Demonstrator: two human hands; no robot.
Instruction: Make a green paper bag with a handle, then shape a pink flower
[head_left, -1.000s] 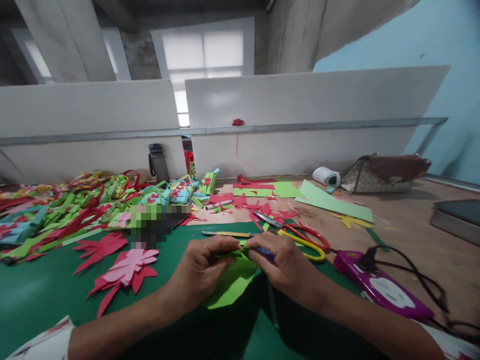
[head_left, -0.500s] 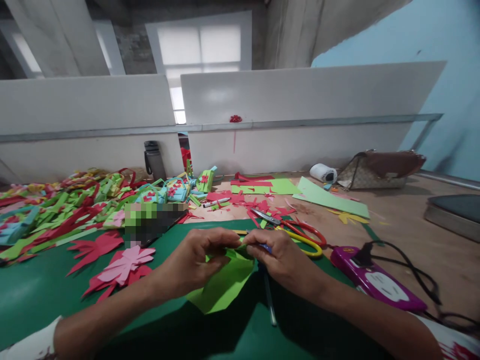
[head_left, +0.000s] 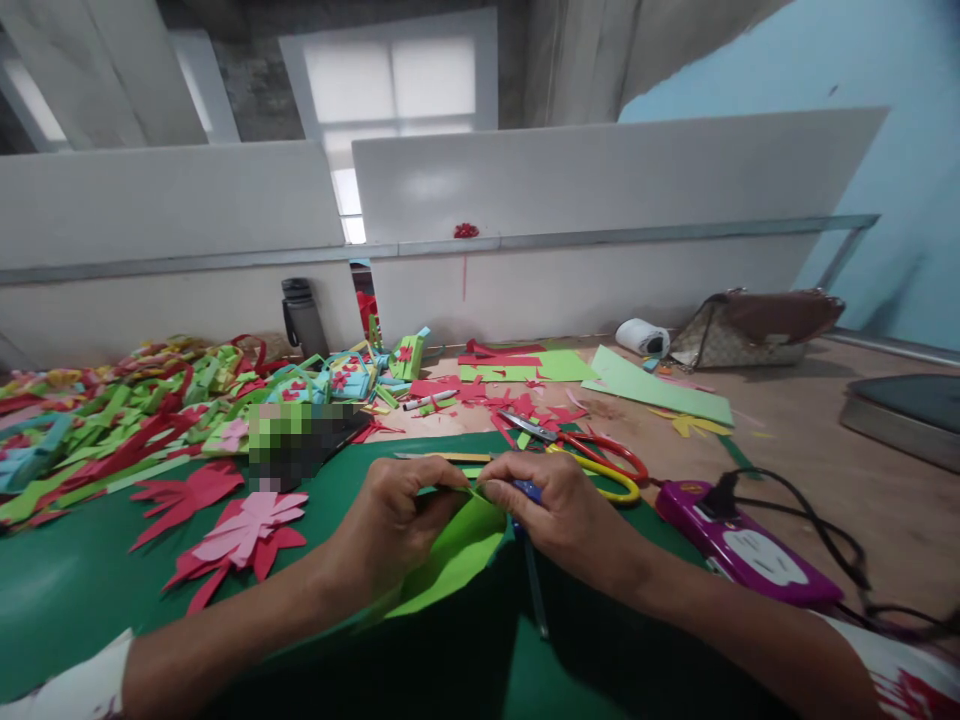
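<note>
A bright green sheet of paper [head_left: 457,555] hangs curved between my two hands over the green mat [head_left: 90,620]. My left hand [head_left: 405,520] is closed, its thumb and fingers pinching the paper's upper edge. At that same edge, close beside it, my right hand [head_left: 555,505] pinches the paper too. A pen [head_left: 535,585] with a blue part near the fingers is tucked in my right hand, its clear barrel pointing down. Just beyond my hands lie scissors with red handles [head_left: 611,455] and a yellow-handled pair [head_left: 619,490].
Pink and red paper flowers [head_left: 247,530] lie left, before a heap of colourful paper pieces [head_left: 135,410]. A dark bottle [head_left: 302,318] stands behind. Right are a purple power strip [head_left: 750,550] with a black cable, a handbag [head_left: 757,328] and a pale green strip [head_left: 656,388].
The green paper has tilted and now curves more, its lower part reaching under my left hand. Both hands keep their pinch with little movement. The whole view has shifted slightly.
</note>
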